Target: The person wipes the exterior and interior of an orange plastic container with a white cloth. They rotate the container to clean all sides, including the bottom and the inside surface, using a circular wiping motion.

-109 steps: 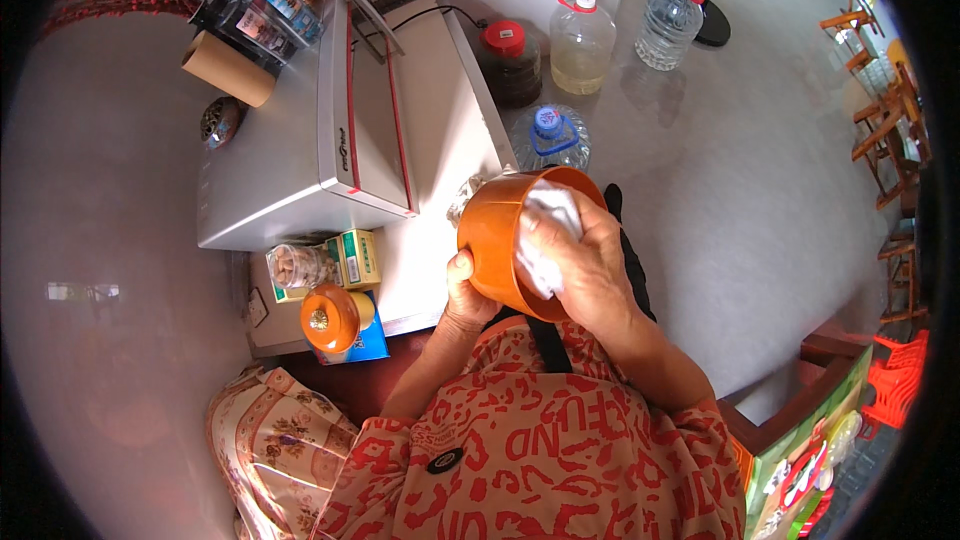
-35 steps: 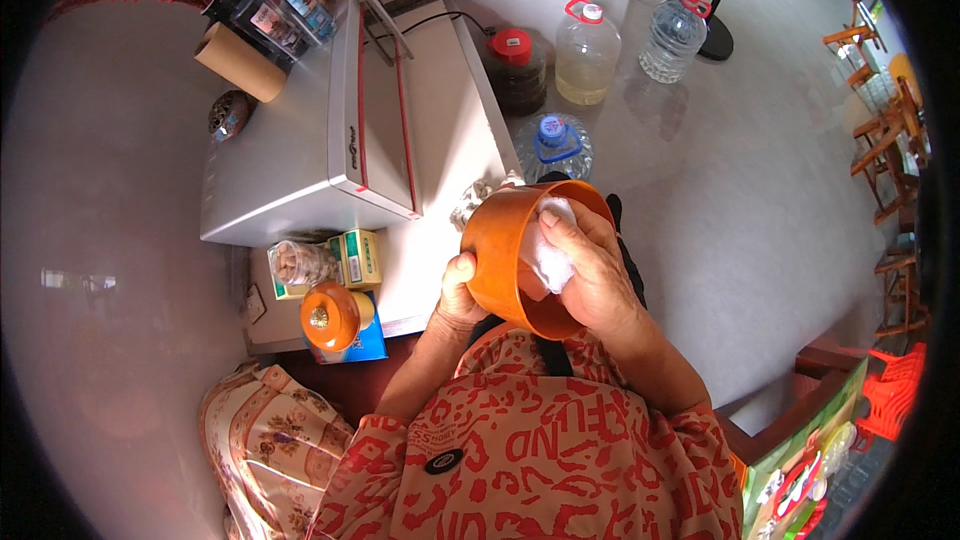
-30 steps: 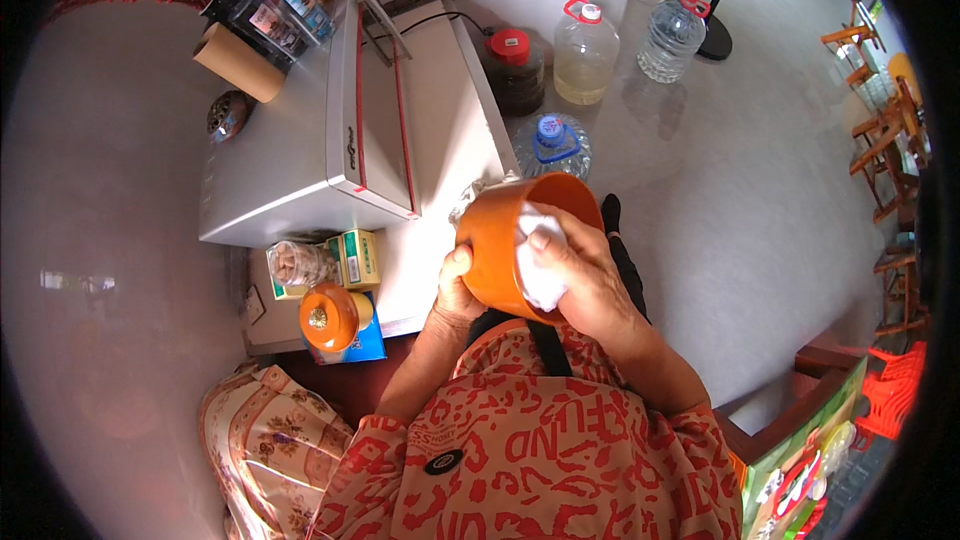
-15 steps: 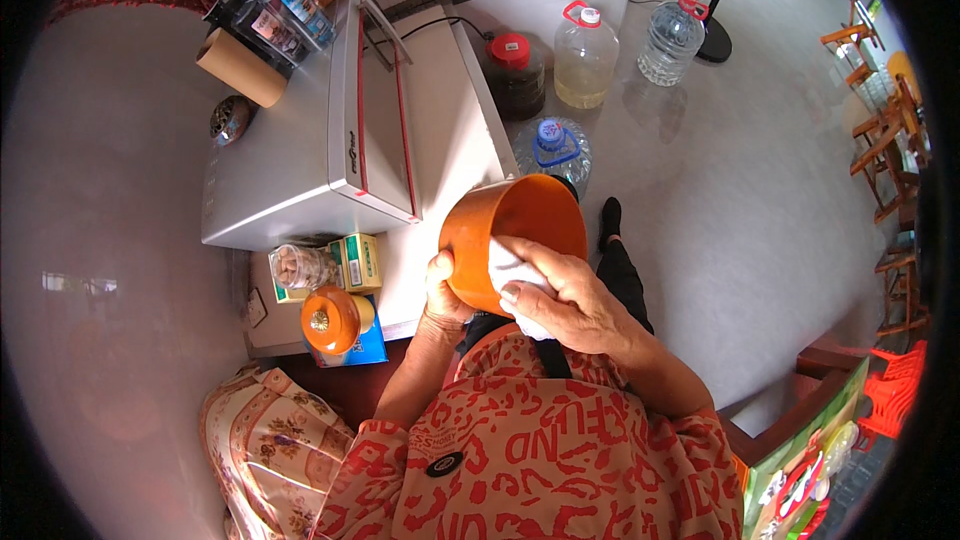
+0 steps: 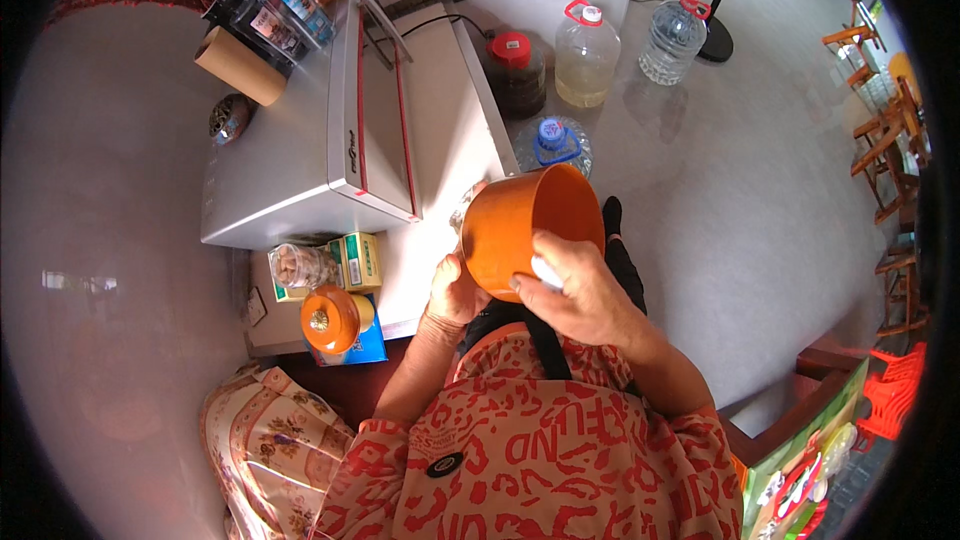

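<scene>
Pot (image 5: pixel 498 240), orange and wide-mouthed, is held up to the right of the silver appliance (image 5: pixel 270 165), tilted on its side so that its mouth faces away from that appliance. The left hand (image 5: pixel 455 292), the one closer to the appliance, cups the pot's wall with the thumb against the outside; its other fingers are largely hidden by the pot, so how they lie cannot be told. The right hand (image 5: pixel 583 290), farther from the appliance, pinches a white cloth (image 5: pixel 547 273) between thumb and fingers at the pot's rim, and only a small patch of it shows. The silver appliance stands on a pale desk (image 5: pixel 440 100). Just beside its near side, a clear jar (image 5: pixel 298 265) of tan pieces sits by yellow-and-green boxes (image 5: pixel 358 258); slightly farther from the appliance, an orange knobbed lid (image 5: pixel 333 322) shows above a blue package (image 5: pixel 374 346). On top of the appliance rest dark bottles (image 5: pixel 266 26), a brown cardboard roll (image 5: pixel 238 65) and a round patterned ornament (image 5: pixel 231 117). Well to the right of the appliance, a pale yellow jug (image 5: pixel 586 65) and a red-handled clear bottle (image 5: pixel 671 43) stand on the grey floor (image 5: pixel 740 240).
</scene>
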Demonstrator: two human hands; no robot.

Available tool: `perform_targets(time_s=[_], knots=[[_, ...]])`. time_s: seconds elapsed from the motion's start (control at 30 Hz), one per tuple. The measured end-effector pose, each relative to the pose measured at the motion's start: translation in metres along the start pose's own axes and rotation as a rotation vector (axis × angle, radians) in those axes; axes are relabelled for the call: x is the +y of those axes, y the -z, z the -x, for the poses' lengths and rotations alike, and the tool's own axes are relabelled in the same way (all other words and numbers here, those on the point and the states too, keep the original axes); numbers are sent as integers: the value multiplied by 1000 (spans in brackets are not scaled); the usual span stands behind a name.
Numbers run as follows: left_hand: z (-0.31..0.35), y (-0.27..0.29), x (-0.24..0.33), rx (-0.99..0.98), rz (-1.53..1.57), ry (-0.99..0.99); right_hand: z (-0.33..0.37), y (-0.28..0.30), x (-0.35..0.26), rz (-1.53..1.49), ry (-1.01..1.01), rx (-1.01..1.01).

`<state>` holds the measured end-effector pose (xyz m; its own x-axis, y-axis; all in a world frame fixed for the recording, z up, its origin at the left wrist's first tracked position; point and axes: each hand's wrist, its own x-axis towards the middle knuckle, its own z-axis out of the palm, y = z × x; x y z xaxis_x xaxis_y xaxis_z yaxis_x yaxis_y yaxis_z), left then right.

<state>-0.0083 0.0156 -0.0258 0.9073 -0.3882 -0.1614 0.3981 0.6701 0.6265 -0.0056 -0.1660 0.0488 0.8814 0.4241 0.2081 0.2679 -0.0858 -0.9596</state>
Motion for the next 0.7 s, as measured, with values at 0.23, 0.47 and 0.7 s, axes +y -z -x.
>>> perform_targets(time_s=[0.23,0.47,0.7], knots=[[-2,28,-10,110,135,31,12,-29,3,374,185,-153],[3,19,-21,292,153,59,9,-31,1,-200,-33,-56],[-6,0,-25,158,100,7,-5,-21,-2,-541,-257,275]])
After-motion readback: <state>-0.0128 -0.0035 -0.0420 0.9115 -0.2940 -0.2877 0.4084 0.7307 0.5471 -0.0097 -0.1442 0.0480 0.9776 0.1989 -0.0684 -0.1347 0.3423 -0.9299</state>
